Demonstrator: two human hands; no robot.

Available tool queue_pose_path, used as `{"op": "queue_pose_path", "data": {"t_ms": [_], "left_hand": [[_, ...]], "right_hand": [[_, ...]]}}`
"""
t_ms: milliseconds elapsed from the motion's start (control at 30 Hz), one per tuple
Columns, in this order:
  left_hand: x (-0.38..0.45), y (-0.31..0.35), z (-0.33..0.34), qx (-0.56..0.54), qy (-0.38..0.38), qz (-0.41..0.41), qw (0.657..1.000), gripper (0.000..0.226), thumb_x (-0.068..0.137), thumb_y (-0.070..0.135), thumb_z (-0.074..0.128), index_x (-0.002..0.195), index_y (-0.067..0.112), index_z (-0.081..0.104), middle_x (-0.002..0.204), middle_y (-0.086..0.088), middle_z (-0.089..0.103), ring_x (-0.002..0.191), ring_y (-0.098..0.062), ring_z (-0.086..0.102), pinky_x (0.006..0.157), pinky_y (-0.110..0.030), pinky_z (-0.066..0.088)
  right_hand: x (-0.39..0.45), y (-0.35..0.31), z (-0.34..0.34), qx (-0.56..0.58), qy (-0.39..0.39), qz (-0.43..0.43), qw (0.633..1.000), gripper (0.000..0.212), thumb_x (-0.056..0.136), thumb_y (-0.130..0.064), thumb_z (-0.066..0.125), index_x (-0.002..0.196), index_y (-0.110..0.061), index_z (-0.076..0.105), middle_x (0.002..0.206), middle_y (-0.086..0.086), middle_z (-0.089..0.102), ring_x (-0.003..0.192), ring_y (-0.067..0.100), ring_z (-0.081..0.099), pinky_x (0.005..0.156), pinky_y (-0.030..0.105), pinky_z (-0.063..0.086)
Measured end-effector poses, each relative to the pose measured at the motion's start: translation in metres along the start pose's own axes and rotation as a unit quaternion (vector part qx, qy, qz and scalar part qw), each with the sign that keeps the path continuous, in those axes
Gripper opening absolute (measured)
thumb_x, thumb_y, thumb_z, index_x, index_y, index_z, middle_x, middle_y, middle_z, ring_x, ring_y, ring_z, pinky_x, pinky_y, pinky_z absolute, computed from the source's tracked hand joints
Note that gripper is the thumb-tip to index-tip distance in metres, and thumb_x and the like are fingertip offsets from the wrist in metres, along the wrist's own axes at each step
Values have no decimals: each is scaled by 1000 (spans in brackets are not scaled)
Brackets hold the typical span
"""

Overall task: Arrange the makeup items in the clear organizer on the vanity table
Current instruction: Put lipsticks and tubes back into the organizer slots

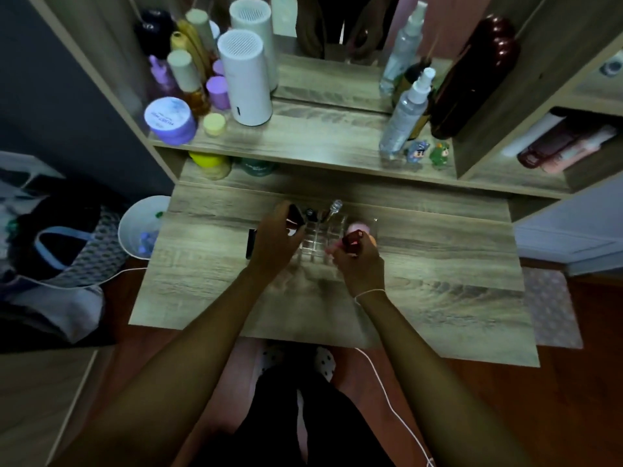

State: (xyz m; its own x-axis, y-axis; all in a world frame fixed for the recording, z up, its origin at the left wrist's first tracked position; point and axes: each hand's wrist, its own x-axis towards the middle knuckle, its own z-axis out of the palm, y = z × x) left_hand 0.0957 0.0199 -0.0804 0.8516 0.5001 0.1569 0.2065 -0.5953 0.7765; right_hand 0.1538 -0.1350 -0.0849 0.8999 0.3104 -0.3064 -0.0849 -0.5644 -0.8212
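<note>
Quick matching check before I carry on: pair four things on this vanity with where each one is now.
Things:
1. dark red item
2. clear organizer
3. purple-lidded jar
4. two small figurines

Places:
A. upper shelf, left end
B. held in the right hand
C. upper shelf, right side, beside the spray bottle
D. tabletop, between both hands

Pairs: 1-B, 2-D, 3-A, 4-C

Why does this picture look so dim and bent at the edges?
Head view: the light is low, so both hands, left and right, look dark and slightly smeared; the clear organizer nearly vanishes; the wide lens bows the shelf sides; the white cylinder is brightest.
</note>
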Motion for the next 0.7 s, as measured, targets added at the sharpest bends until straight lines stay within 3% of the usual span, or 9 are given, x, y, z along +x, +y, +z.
{"op": "queue_pose_path", "data": {"t_ms": [33, 100, 200, 300, 467, 700], "left_hand": [[2, 0, 0, -5, -2, -4, 1000, 13, 82, 3, 65, 93, -2, 59, 88, -19, 66, 79, -27, 64, 71, -38, 56], [6, -1, 0, -11, -7, -12, 1000, 14, 82, 3, 65, 95, -1, 59, 90, -19, 66, 83, -26, 63, 73, -41, 55], [10, -7, 3, -13, -25, -30, 999, 15, 82, 3, 64, 96, 1, 59, 94, -17, 66, 87, -25, 62, 77, -43, 55], [13, -14, 8, -6, -47, -54, 997, 17, 84, 7, 63, 100, 4, 59, 99, -16, 66, 92, -25, 63, 81, -43, 55], [15, -24, 16, 23, -83, -52, 995, 17, 85, 15, 64, 101, 11, 60, 102, -15, 65, 93, -22, 62, 81, -35, 54], [17, -27, 24, 85, -94, -26, 992, 14, 82, 19, 67, 93, 12, 63, 95, -11, 66, 97, -28, 52, 80, -40, 48]], "right_hand": [[2, -2, 3, 0, 9, -4, 1000, 20, 79, -31, 74, 90, -20, 63, 90, 3, 70, 81, 19, 68, 63, 15, 48], [5, -6, 7, 17, 20, -9, 1000, 17, 77, -30, 76, 81, -28, 59, 86, -1, 68, 78, 20, 69, 70, 31, 57], [11, -6, 11, 30, 35, -4, 999, 17, 80, -27, 73, 88, -19, 61, 90, 2, 66, 80, 23, 69, 74, 45, 60], [18, -4, 16, 1, 46, -8, 999, 19, 84, -26, 69, 96, -12, 63, 100, 11, 68, 85, 24, 68, 79, 45, 58], [27, -5, 23, -40, 81, -19, 996, 19, 85, -26, 68, 95, -10, 65, 96, 9, 69, 86, 22, 66, 77, 32, 53], [32, -3, 28, -90, 82, -47, 991, 22, 85, -28, 69, 94, -8, 67, 98, 13, 65, 82, 27, 65, 77, 44, 55]]}}
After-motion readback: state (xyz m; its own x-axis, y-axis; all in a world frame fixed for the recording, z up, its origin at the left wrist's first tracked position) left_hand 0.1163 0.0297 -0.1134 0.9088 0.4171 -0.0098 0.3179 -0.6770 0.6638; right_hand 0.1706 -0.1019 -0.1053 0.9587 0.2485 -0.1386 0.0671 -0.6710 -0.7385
